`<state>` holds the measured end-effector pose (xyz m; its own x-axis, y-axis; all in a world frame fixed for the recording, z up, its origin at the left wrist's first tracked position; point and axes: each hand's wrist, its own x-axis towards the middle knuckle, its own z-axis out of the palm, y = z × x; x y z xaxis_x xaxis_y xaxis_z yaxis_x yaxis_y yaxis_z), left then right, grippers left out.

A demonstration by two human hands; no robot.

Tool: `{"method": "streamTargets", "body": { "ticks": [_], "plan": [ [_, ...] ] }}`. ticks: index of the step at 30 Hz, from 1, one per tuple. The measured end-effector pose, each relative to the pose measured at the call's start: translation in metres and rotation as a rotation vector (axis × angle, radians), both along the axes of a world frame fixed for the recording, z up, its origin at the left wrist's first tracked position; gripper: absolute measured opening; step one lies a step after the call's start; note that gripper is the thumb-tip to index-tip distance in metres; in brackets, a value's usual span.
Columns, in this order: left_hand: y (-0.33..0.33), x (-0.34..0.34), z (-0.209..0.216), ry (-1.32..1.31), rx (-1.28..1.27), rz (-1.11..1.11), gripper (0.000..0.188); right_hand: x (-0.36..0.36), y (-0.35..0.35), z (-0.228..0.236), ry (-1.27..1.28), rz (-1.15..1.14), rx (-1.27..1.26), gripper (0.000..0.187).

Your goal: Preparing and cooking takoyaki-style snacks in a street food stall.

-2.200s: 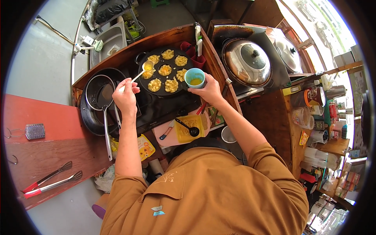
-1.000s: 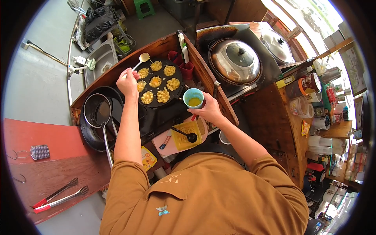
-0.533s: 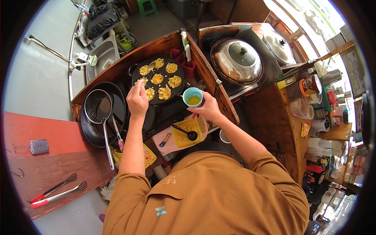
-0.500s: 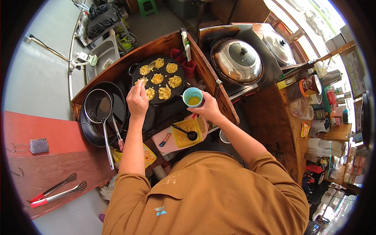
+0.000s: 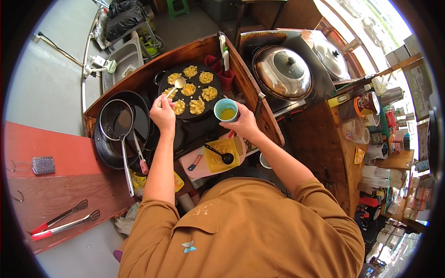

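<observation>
Gripping spoon (image 5: 180, 83), left hand (image 5: 163, 116) is nearer pan (image 5: 199, 86); spoon points one o'clock over it. Right hand (image 5: 244, 124) grips cup (image 5: 225, 110), pan's four o'clock.

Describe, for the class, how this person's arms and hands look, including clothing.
The left hand and right hand wear no gloves, and the forearms are bare. The brown shirt has loose sleeves ending around the elbows, a flap with a pale line design, and a small blue motif.
</observation>
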<state>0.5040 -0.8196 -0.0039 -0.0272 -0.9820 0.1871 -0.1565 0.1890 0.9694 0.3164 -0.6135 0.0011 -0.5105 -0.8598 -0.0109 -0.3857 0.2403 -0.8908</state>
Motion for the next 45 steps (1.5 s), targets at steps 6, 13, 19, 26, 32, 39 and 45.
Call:
{"method": "streamTargets", "body": {
  "ticks": [6,13,19,26,32,39,45],
  "plan": [
    [0.054,0.014,0.061,0.275,0.176,-0.238,0.017,-0.004,-0.018,0.008,0.087,-0.048,-0.093,0.074],
    [0.103,0.002,0.063,-0.345,-0.638,-0.577,0.011,0.004,-0.036,0.020,0.107,0.037,-0.296,0.073],
    [0.109,-0.003,0.045,-0.270,-0.381,-0.444,0.013,0.013,-0.041,0.035,0.314,0.083,-0.321,0.070],
    [0.094,0.009,0.037,0.407,0.478,-0.330,0.016,0.018,-0.047,0.029,0.265,0.050,-0.206,0.069],
    [0.083,0.016,0.045,0.425,0.451,-0.310,0.016,0.020,-0.056,0.024,0.123,0.010,-0.121,0.075],
    [0.047,0.019,0.062,0.377,0.347,-0.227,0.016,0.016,-0.070,-0.003,0.118,-0.060,-0.064,0.070],
    [0.014,0.016,0.058,0.236,0.134,-0.127,0.019,0.019,-0.067,-0.005,0.107,-0.058,-0.068,0.065]
  ]
}}
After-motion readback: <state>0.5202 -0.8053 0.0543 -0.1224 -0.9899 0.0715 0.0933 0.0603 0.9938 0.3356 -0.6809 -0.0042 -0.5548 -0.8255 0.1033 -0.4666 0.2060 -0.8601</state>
